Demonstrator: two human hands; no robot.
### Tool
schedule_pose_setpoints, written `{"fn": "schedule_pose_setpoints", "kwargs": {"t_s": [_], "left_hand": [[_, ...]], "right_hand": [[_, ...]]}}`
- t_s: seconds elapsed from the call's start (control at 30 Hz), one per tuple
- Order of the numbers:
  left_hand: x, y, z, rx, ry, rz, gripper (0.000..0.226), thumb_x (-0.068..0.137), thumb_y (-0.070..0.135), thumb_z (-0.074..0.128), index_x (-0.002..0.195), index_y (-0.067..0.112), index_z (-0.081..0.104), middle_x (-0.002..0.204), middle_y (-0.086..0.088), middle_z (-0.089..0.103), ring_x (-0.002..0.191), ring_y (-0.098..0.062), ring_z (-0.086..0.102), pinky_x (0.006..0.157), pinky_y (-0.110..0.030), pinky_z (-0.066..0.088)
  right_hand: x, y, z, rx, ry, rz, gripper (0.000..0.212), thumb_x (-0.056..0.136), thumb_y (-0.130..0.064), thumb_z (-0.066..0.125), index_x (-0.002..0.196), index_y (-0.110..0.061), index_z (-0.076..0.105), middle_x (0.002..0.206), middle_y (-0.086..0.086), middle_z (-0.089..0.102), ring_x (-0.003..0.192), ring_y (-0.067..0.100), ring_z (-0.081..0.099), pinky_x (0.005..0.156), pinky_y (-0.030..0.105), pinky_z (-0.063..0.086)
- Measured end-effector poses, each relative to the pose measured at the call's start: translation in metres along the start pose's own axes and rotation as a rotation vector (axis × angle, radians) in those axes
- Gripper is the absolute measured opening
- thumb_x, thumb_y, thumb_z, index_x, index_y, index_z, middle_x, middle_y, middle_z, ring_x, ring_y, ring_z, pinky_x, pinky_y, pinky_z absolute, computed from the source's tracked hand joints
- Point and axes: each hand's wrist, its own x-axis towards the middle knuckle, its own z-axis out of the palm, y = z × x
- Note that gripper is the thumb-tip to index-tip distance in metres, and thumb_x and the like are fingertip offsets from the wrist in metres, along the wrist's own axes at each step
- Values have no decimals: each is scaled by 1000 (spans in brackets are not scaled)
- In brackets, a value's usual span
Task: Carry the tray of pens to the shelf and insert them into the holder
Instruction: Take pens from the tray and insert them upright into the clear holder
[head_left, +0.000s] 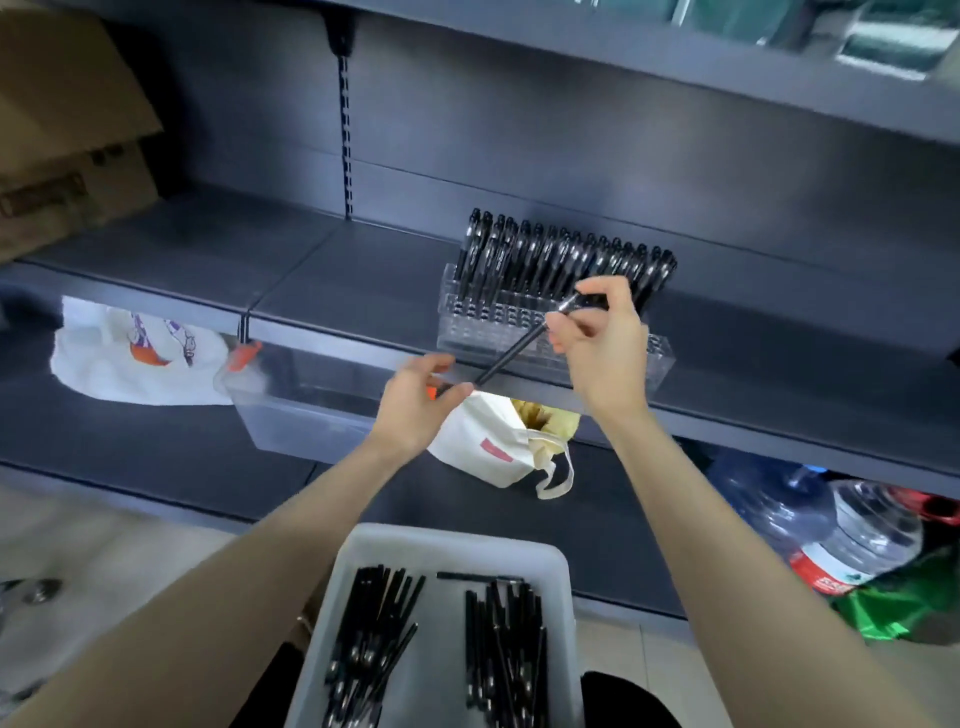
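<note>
A white tray (447, 545) sits low in front of me with two heaps of black pens (498, 649) in it. On the dark shelf (337, 280) stands a clear plastic holder (597, 353), its back rows filled with upright black pens (561, 254). Both hands hold one black pen (511, 353) slanting in front of the holder. My right hand (602, 343) pinches its upper end by the clip. The lower end, near an orange tip, is pinched by my left hand (421, 405).
A clear empty bin (291, 415) and white cloth bags (135, 353) lie on the lower shelf, one bag (493, 447) under my hands. Cardboard boxes (67, 145) stand at the shelf's left. Large water bottles (831, 525) and a green bag sit at lower right.
</note>
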Motion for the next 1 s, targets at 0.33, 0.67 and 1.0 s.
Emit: {"fn": "schedule_pose_setpoints", "kwargs": {"t_s": [0.33,0.67,1.0], "left_hand": [[100,-3,-2,93,-71,-23,90,74,24,79,146,12,26,146,-4,35,132,-21,39,108,-32,32],[114,-32,11,12,-54,2,77,79,21,75,144,19,33,137,-1,52,126,-17,47,97,-18,33],[113,-31,11,0,-57,1,72,81,18,73,142,23,36,128,1,59,119,-15,52,93,-17,36]], "right_hand": [[91,1,28,-164,125,-150,25,91,-9,59,115,-7,52,78,12,65,79,29,61,77,30,45],[113,28,47,-299,55,-220,25,90,-9,60,114,-7,53,77,13,67,73,30,61,74,36,51],[118,24,57,-516,-138,-226,30,91,-4,56,120,-8,53,81,15,67,83,32,61,79,41,51]]}}
